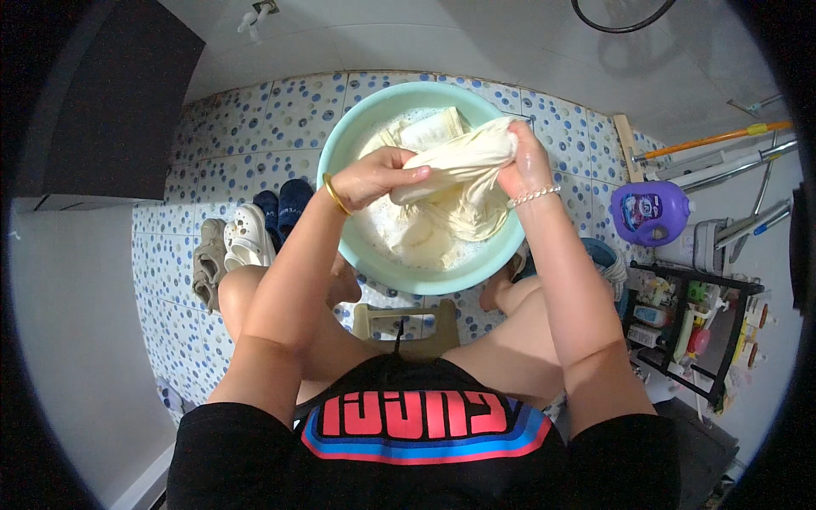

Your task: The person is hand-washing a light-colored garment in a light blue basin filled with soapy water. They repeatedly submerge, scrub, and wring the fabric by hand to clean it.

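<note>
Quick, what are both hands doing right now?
Left hand: closed, gripping the cream cloth.
Right hand: closed, gripping the same cloth over the basin.

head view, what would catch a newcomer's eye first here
The pale green basin in the middle of the blue-dotted tiled floor stands out, full of suds. Over it the left hand and right hand grip a twisted cream cloth. At right, a purple jug sits near a black rack.
</note>
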`<state>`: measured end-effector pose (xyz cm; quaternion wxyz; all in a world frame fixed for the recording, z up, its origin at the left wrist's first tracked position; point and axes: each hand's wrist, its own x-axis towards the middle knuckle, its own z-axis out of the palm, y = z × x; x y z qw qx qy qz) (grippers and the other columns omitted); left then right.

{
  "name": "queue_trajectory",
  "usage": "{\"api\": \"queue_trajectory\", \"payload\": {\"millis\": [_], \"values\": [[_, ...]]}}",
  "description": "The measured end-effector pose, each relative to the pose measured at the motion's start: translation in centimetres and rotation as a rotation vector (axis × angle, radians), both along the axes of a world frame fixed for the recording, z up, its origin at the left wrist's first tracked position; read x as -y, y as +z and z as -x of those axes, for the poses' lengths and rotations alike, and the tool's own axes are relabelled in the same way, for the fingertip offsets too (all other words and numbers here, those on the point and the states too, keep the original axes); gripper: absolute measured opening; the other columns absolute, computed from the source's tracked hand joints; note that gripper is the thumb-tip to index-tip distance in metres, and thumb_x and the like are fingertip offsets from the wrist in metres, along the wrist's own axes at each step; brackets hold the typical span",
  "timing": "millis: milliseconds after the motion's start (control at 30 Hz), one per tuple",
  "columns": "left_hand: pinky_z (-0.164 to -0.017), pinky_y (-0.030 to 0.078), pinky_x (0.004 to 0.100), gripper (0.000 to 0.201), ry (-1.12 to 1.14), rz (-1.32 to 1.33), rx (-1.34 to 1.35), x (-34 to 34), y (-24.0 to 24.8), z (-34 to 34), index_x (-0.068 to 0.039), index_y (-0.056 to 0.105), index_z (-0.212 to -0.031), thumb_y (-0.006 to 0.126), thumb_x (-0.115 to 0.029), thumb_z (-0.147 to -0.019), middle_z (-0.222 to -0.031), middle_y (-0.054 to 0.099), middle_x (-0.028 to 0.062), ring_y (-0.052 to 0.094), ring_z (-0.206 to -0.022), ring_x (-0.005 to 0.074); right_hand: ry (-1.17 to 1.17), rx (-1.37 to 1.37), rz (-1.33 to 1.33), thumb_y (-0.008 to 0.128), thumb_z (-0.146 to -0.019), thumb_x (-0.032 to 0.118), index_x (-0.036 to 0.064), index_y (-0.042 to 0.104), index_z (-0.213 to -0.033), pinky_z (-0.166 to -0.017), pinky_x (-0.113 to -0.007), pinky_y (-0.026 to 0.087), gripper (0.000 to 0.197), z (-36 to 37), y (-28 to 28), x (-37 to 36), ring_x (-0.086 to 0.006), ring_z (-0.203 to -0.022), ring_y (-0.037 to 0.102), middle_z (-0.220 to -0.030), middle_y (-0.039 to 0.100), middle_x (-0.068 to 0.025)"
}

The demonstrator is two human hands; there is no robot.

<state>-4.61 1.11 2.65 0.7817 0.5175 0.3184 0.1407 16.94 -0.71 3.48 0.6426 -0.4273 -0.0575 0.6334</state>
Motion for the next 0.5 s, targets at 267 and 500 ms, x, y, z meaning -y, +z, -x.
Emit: {"api": "queue_trajectory", "payload": {"millis": [267, 500], "values": [[-0.072, 0.045, 0.0308, 0.026, 0.647, 0.427, 0.395, 2.6, -1.0, -4.3, -0.006, 0.047, -0.099, 0.045, -0.028, -0.086, -0.088, 0.054, 0.0057, 0.053, -0.079, 0.0162, 0.228, 1.127, -0.475, 0.053, -0.076, 0.015, 0.0024, 0.052, -0.076, -0.063, -0.028, 0.044, 0.012, 6.1, 0.7, 3.0, -0.0202, -0.069, 0.057, -0.069, 0.055, -0.0095], [-0.066, 0.044, 0.0314, 0.032, 0.866, 0.632, 0.403, 4.4, -3.2, -7.3, -0.001, 0.052, -0.093, 0.045, -0.031, -0.086, -0.076, 0.055, 0.0044, 0.051, -0.065, 0.0190, 0.279, 1.694, -0.195, 0.049, -0.081, 0.019, 0.0023, 0.051, -0.069, -0.051, -0.039, 0.042, 0.021, 6.2, 0.7, 1.0, -0.0352, -0.059, 0.053, -0.063, 0.052, -0.0191]]}}
